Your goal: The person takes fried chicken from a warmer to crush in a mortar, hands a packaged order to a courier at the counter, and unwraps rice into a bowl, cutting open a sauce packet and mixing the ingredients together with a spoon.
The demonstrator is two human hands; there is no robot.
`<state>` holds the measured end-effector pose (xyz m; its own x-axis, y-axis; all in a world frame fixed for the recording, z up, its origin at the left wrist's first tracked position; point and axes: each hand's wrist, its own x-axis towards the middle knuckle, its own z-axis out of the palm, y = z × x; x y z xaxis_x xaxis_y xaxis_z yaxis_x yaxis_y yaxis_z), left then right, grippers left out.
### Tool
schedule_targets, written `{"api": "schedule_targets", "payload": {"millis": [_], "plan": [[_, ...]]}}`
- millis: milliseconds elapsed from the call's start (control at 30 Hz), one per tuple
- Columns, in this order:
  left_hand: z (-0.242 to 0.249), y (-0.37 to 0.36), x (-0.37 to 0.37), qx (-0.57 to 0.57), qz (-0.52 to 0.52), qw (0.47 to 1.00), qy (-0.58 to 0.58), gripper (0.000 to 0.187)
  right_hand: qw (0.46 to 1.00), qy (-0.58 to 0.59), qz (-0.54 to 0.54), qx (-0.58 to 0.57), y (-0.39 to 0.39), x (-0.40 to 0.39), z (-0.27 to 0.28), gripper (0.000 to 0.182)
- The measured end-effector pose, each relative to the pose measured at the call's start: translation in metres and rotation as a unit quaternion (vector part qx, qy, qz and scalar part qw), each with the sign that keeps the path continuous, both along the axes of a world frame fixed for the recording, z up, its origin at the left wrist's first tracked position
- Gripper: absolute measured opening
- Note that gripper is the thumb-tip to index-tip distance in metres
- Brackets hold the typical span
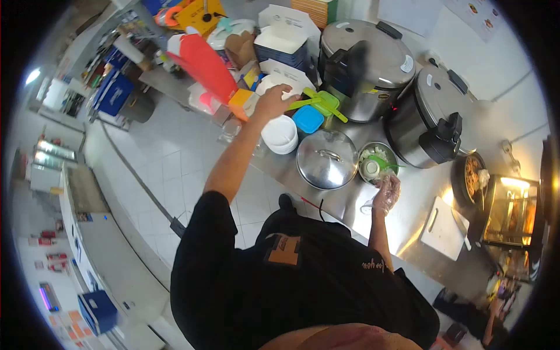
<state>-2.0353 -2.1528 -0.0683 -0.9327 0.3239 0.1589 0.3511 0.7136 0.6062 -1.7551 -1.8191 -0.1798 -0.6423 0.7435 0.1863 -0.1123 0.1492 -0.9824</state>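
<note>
My bare left hand reaches over the counter with its thumb and fingers apart. Its fingertips are beside a white takeaway box and the end of a lime-green rice paddle. A second green paddle crosses the first, over a green container and a blue-lidded container. Below this hand stand stacked white tubs. My right hand, in a clear plastic glove, has loosely parted fingers at the near rim of a metal bowl. Rice, a white cup and a green spoon are inside.
A round metal lid lies between my hands. Two large rice cookers stand behind. To the right are a white cutting board with a knife, a dark pan, a lit warmer and another person's arm.
</note>
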Motion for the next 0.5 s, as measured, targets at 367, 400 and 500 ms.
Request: {"api": "schedule_targets", "payload": {"millis": [367,400,500], "plan": [[-0.161,0.007,-0.161,-0.212,-0.032,0.96,-0.18,0.055,0.968,-0.072,-0.237,-0.041,-0.043,0.083,-0.006,0.015],[-0.146,0.013,-0.15,-0.198,-0.018,0.966,-0.167,0.051,0.966,-0.084,-0.241,-0.036,-0.046,0.081,-0.003,0.015],[-0.086,0.031,-0.125,-0.177,0.016,0.979,-0.097,0.046,0.967,-0.091,-0.239,-0.015,-0.047,0.072,0.004,0.017]]}}
